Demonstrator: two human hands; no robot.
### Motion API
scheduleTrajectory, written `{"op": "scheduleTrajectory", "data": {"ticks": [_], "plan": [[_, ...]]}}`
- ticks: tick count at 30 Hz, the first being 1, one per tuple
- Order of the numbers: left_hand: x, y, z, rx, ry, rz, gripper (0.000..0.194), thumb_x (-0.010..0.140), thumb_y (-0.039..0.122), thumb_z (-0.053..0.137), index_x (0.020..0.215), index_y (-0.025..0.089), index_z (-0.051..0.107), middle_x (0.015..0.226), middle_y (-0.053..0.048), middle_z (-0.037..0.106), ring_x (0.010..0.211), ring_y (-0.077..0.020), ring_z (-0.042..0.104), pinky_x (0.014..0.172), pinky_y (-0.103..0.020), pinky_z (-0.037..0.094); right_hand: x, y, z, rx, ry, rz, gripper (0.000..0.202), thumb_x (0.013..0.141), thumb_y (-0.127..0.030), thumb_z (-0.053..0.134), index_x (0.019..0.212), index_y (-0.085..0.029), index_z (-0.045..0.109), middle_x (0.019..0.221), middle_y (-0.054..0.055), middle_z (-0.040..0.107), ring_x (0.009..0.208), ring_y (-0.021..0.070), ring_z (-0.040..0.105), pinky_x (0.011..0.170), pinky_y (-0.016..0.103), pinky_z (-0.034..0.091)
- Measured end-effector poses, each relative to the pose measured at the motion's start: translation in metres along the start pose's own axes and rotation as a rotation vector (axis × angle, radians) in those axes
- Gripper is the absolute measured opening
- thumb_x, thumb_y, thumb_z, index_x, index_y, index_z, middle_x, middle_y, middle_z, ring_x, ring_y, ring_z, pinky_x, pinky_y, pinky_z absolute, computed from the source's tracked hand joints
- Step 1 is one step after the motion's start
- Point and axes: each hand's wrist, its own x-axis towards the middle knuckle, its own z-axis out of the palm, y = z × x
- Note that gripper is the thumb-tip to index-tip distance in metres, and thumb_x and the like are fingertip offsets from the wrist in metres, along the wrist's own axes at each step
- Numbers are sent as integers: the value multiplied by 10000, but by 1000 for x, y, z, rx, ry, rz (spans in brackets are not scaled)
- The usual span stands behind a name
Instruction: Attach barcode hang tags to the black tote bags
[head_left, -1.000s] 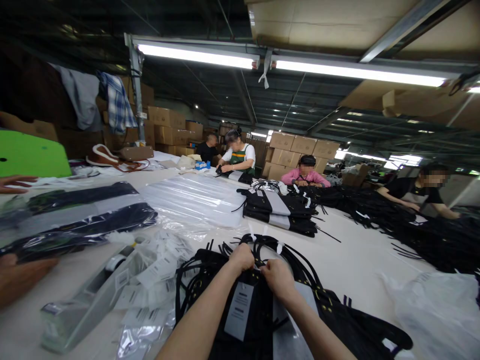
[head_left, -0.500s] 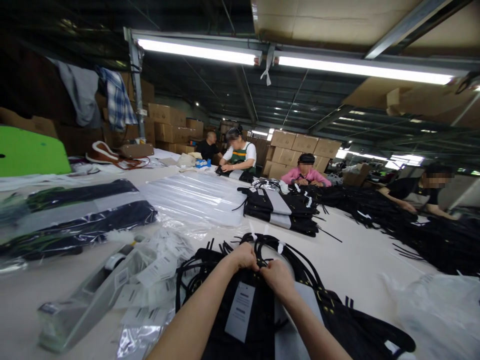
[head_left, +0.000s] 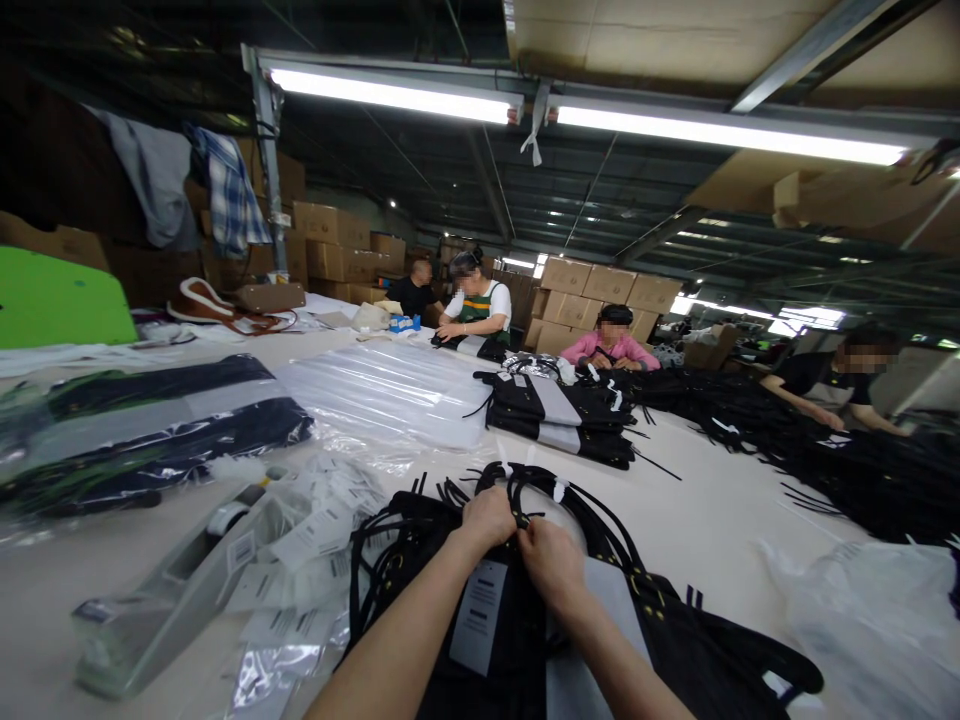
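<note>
A folded black apron-like piece (head_left: 517, 640) with brass eyelets, thin straps and a grey printed tag (head_left: 478, 615) lies in front of me. At its top edge my left hand (head_left: 487, 517) is closed, pinching a black strap (head_left: 523, 500). Close beside it, almost touching, my right hand (head_left: 553, 562) is also closed on the strap. The fingertips partly hide the spot they grip. Looped straps with white ties stand up behind both hands, and a grey panel (head_left: 611, 600) shows under my right forearm.
Left of the pile are a clear tape dispenser (head_left: 180, 590) and loose white labels (head_left: 315, 540). Beyond lie clear plastic sleeves (head_left: 390, 390) and stacked black pieces (head_left: 559, 415). A crumpled plastic bag (head_left: 877, 620) is at right. Several co-workers sit around the table (head_left: 697, 520).
My hands have shifted slightly at the strap, and the left hand's knuckles have turned a little. The pieces on the table stay where they were.
</note>
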Motion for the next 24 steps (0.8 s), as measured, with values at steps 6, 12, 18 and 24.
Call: {"op": "scheduleTrajectory", "data": {"ticks": [6,12,18,24], "plan": [[5,-2,-11,-178,-179,-16,163,587,20,475,499,100,587,439,-5,519,405,-96,472,433,-204,359,1,-2,2,-50,14,3,289,838,-301,390,869,-157,639,865,135,672,835,262,621,651,313,426],[13,-8,-15,-270,-282,-61,258,515,-78,496,626,99,647,358,61,452,314,-53,364,367,-177,277,2,-2,3,-68,17,12,322,856,-341,374,860,-169,646,844,122,677,825,262,627,649,313,434],[15,-11,-9,-208,-310,-74,170,655,-22,562,728,113,634,392,84,455,330,-47,376,381,-172,330,3,-1,6,-60,4,16,327,852,-369,390,858,-171,649,842,123,678,827,270,626,632,309,420],[15,-13,-3,-93,-280,-30,179,826,267,543,756,105,573,623,38,550,498,-59,500,490,-197,441,7,1,4,-16,-16,16,288,825,-361,435,774,-182,655,810,111,679,802,261,622,570,286,368]]}}
